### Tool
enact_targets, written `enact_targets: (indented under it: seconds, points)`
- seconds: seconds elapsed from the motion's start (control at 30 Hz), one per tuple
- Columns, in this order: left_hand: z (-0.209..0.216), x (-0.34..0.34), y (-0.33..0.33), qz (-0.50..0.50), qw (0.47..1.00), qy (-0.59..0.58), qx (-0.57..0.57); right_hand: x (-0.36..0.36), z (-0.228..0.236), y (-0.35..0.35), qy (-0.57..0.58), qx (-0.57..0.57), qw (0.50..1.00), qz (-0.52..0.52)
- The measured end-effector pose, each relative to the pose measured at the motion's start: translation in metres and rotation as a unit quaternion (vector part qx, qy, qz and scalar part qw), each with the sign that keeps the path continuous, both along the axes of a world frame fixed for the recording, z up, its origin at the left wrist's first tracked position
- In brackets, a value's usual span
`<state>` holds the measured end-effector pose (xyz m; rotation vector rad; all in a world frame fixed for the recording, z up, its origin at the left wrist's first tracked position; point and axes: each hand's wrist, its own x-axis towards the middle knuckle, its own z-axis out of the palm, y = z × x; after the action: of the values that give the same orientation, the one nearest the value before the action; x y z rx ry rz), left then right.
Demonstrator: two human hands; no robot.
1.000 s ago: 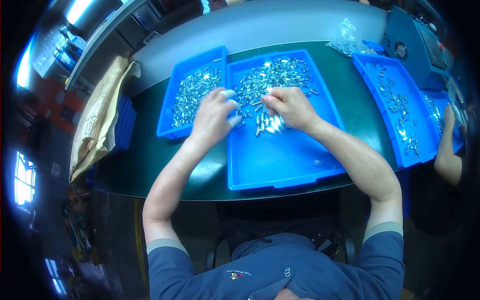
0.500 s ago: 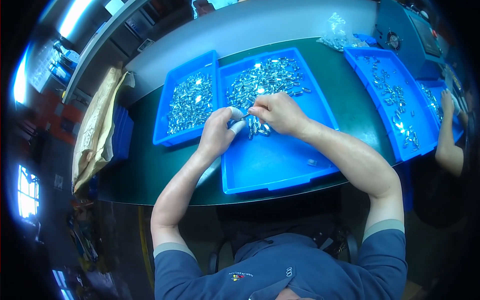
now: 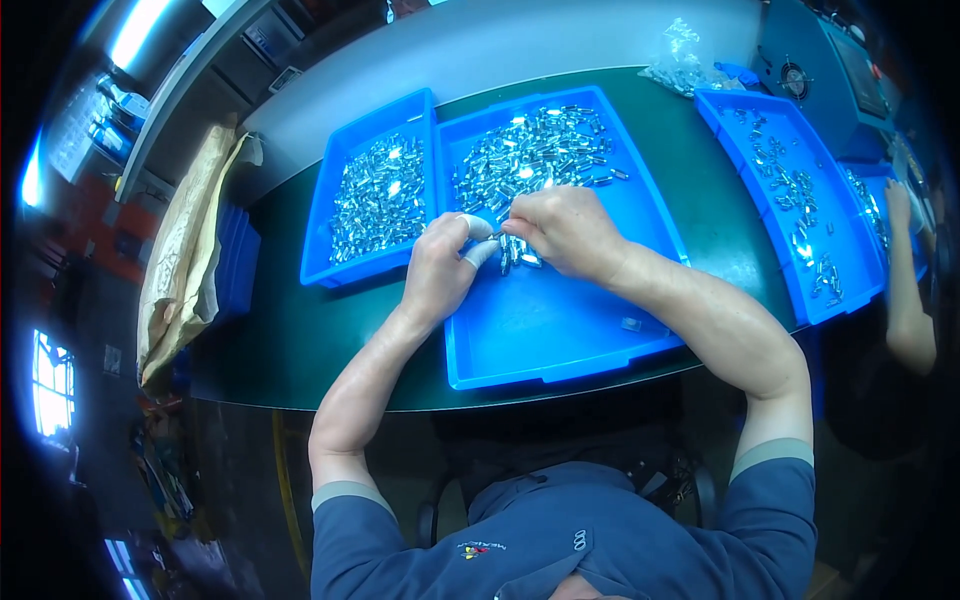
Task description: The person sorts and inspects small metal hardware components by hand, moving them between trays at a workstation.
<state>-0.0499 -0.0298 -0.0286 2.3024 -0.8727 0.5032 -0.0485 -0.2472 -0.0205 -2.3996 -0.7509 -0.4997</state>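
The left hand [image 3: 437, 270], white-capped fingertips pinched, meets the right hand [image 3: 563, 230], curled closed, over a small cluster of shiny metal parts [image 3: 518, 255] at frame centre; what either grips is too small to tell. Both rest in a smooth blue plastic tray [image 3: 560, 330]. Above lies a glittering heap [image 3: 530, 150]; a narrower tray [image 3: 375, 200] sits left.

The heap of small shiny metal parts [image 3: 535, 150] crowds the large blue plastic tray [image 3: 600, 345] toward 12 o'clock. Toward 6 o'clock its floor lies bare. A narrower blue tray [image 3: 318, 215] hems it at 9 o'clock.
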Motion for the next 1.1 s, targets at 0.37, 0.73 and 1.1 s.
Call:
enact_targets:
  seconds: [0.37,0.73,1.1]
  points:
    - [0.006,-0.001,-0.001,0.006,0.999,-0.035,0.031,0.003,-0.003,-0.001,0.025,0.067,0.997,0.005]
    - [0.037,0.035,0.024,0.09,0.975,-0.15,0.134,0.007,0.009,-0.01,0.095,0.191,0.977,0.0]
    - [0.011,0.036,-0.008,0.022,0.961,-0.023,0.276,0.008,0.006,-0.005,0.088,0.16,0.983,0.0]
